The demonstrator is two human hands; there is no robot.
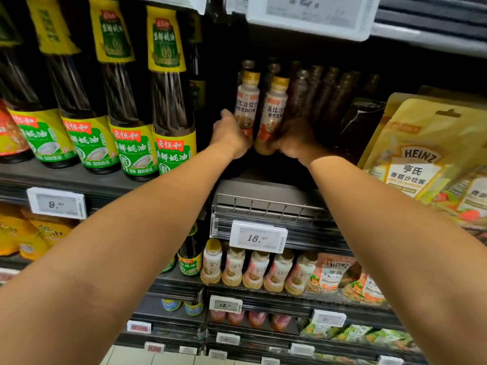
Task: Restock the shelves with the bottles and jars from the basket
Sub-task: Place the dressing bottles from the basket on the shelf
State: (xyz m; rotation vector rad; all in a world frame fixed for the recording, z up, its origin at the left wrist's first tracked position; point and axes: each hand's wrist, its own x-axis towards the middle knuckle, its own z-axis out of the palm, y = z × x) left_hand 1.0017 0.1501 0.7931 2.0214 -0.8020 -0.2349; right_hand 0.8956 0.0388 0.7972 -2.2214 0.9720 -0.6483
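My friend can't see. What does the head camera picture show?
On a dark shop shelf, the left hand grips one pale yellow-capped bottle and the right hand grips a second bottle beside it. Tall dark sauce bottles stand on their left, Heinz pouches on their right.

The left dressing bottle [246,101], held in the left grip [230,133], is showing 丘比沙拉汁. The right dressing bottle [274,109], held in the right grip [295,140], is showing 丘比沙. Left of the left grip, the oyster sauce bottles [172,106] are carrying 老恒和 on red banners. Right of the right grip, a yellow pouch [419,154] is reading HEINZ, 亨氏 and 香甜沙拉酱. Below both grips, a price tag [258,237] is displaying 18.90, and a lower tag [225,304] is showing 13. Down to the left, a left tag [56,204] is displaying 9.90. Above the grips, the top tag [311,11] is showing 12. Below the right grip, a lower pouch [334,272] is reading HEINZ.
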